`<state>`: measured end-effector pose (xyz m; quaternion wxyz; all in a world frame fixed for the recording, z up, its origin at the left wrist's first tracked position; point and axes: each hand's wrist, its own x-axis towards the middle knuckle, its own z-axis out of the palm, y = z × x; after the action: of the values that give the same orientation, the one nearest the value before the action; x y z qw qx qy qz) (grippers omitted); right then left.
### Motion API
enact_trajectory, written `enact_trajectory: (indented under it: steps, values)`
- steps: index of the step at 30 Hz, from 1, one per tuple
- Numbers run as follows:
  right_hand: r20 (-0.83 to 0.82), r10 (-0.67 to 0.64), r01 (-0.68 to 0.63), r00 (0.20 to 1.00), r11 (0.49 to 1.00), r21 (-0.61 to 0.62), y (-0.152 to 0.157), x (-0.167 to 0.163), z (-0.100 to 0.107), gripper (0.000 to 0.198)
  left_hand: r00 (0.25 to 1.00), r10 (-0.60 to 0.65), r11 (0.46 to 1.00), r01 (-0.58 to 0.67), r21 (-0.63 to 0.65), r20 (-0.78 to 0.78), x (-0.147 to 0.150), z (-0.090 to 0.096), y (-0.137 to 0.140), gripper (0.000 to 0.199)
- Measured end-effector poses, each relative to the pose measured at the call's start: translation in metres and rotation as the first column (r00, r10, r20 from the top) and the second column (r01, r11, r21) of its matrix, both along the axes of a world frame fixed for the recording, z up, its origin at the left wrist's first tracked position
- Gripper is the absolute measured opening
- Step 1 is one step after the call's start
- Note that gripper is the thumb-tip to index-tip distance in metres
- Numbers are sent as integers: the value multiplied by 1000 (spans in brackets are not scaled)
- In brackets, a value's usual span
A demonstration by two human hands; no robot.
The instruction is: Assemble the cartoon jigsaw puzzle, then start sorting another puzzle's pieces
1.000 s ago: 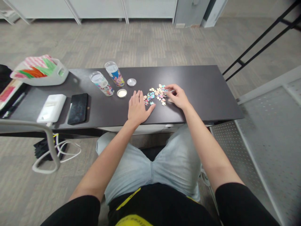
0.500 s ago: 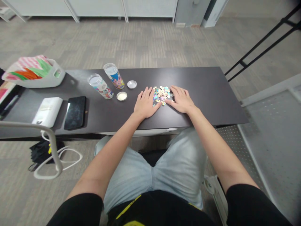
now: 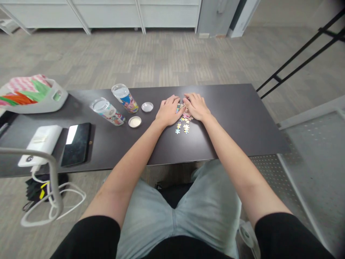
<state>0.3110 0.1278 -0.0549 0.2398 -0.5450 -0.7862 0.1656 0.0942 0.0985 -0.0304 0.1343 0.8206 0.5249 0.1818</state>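
Closing 2 flat hands, left hand and right hand, nearer together than a moment ago, clamping nothing, around puzzle pieces right of the silver-faced lid, bunching most, leaving strays outside.

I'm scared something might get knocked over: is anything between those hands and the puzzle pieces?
Nothing visible: the left hand and right hand are right at the jigsaw puzzle pieces, one either side. The printed canisters are off to the left.
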Motion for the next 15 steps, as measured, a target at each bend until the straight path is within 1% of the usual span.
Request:
enact_trajectory:
  steps: [2,3,5,6,8,10,12,15]
  values:
    - [-114,9,-9,993,1000,6,7,7,-4,96,999,-6,1000,5,26,53,-3,0,9,41]
    - [-171,39,-37,984,999,15,8,11,-5,102,997,-17,999,14,36,80,-6,-1,13,33]
    - [-248,147,-141,958,989,42,10,20,-7,118,990,-54,998,48,46,134,-13,-3,18,22]
    - [-256,209,-202,944,978,54,10,24,-8,127,984,-75,997,68,47,159,-16,-4,20,19]
    - [-226,306,-301,925,952,58,13,30,-8,142,974,-108,994,100,46,202,-22,-9,24,17]
    - [-182,351,-349,919,936,41,18,33,-7,147,964,-112,993,100,59,240,-25,-13,28,15]
    - [-151,385,-385,911,923,29,24,33,-6,148,952,-99,993,75,93,291,-26,-18,32,12]
    - [-101,468,-471,878,882,-1,26,32,-3,157,925,-76,992,31,126,372,-27,-22,37,13]
